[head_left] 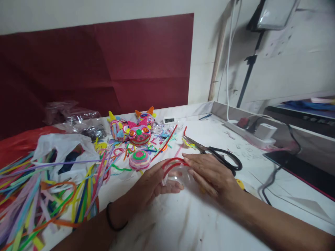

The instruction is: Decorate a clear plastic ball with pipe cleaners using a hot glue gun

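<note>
Between my hands is a clear plastic half-ball [186,177], with a red pipe cleaner [175,159] curving along its upper rim. My left hand [154,181] wraps the left side, its fingers passing behind and below the clear plastic. From the right, my right hand [213,174] presses its fingers along the pipe cleaner and the rim; part of the rim is hidden under them. Scissors [218,153] with black handles lie just beyond my right hand. A coiled pipe-cleaner dome [140,160] in pink, green and white sits beyond my left hand.
Many coloured pipe cleaners [34,202] are heaped at the left, beside a white plastic bag [65,150]. Decorated animal figures [140,134] stand at the back near a small digital display [169,120]. At the right are a power strip [248,134], cables and a dark flat panel [300,170].
</note>
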Tool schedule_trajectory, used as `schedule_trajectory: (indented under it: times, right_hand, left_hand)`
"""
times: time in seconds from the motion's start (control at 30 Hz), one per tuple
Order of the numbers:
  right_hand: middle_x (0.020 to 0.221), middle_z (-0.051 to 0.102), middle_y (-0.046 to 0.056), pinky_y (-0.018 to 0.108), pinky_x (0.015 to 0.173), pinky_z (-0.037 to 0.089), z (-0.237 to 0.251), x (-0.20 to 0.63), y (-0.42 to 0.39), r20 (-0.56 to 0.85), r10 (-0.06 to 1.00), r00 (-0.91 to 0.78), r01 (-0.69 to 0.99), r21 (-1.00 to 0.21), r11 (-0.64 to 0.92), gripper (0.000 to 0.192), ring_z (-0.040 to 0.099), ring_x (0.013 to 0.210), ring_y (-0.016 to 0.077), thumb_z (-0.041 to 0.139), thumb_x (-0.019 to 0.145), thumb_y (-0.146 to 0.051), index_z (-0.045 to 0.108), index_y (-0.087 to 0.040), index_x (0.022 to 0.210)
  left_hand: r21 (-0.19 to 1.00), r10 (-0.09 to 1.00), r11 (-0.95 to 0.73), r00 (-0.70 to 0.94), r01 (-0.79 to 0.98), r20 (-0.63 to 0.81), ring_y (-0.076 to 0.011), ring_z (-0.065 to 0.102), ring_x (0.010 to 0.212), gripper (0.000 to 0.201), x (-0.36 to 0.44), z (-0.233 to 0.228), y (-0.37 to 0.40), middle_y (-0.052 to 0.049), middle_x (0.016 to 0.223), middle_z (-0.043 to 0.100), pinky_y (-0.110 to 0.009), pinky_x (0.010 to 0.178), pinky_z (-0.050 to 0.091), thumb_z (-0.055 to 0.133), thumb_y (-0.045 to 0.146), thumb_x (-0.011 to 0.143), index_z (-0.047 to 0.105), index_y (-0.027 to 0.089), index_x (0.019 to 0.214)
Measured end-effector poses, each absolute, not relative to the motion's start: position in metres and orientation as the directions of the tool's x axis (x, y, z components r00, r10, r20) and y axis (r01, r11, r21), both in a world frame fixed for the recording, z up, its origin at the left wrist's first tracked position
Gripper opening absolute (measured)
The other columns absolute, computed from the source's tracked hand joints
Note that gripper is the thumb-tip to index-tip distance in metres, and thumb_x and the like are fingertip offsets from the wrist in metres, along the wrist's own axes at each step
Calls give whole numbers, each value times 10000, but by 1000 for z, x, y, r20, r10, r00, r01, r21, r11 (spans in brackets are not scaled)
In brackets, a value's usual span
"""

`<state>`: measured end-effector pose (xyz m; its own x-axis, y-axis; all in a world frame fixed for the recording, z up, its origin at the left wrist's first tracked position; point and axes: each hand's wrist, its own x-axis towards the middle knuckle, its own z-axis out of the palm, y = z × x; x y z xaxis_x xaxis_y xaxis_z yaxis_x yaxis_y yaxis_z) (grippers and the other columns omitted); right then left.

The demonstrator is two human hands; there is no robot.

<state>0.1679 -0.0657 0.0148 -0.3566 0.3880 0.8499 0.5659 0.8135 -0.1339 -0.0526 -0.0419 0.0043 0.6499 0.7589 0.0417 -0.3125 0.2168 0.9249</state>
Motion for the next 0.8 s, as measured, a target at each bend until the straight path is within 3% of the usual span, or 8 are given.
schedule_trajectory:
  times: [0.33,0.8]
  right_hand:
    - [1143,712,101,430,828,541,12,169,-64,851,367,-376,578,-94,811,547,677,1032,245,534,864,-60,478,-274,1365]
    - [1070,737,128,413,810,525,16,166,-69,857,318,-406,634,13,773,416,706,960,231,500,898,-91,535,-207,1297]
  left_hand:
    - [939,729,200,683,-281,49,-301,676,965,607,-58,1,-40,-169,1203,610,-475,901,501,656,473,785,525,213,1318]
    - [950,747,140,659,-279,84,-266,688,905,488,-56,-5,-40,-130,1126,641,-476,867,515,619,405,833,545,227,1281]
